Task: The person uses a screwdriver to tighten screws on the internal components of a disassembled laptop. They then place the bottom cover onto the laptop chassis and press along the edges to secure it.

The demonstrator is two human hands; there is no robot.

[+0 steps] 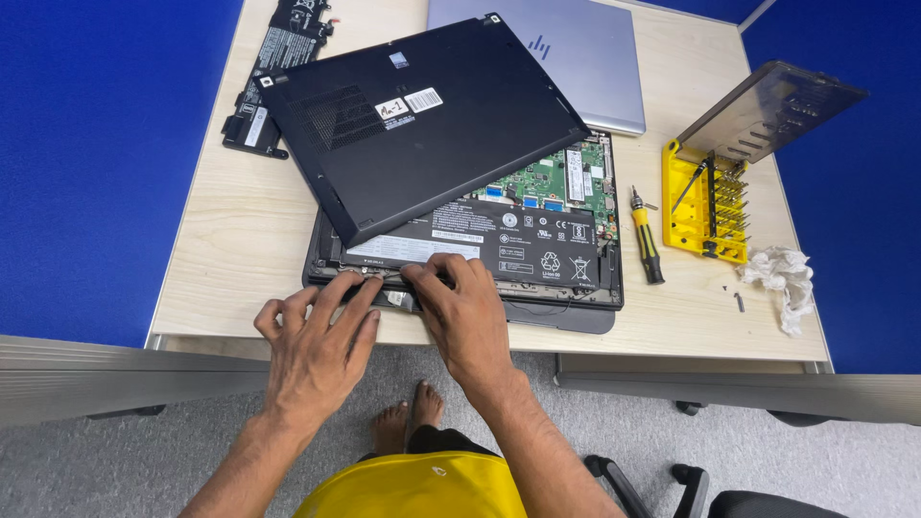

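Note:
An opened black laptop (537, 251) lies upside down near the table's front edge, its black battery and green circuit board exposed. Its detached black bottom cover (422, 125) rests askew over the laptop's left and rear part. My left hand (317, 336) lies flat at the laptop's near left edge, fingertips touching the edge. My right hand (460, 307) is beside it, fingers pressing on the same near edge by the battery. Neither hand grips a loose object.
A yellow-handled screwdriver (647, 240) lies right of the laptop, beside a yellow bit case (705, 206) with its clear lid up. Crumpled white tissue (787, 278) and a small screw sit at right. A silver laptop (576, 48) and a loose battery (273, 67) lie at the back.

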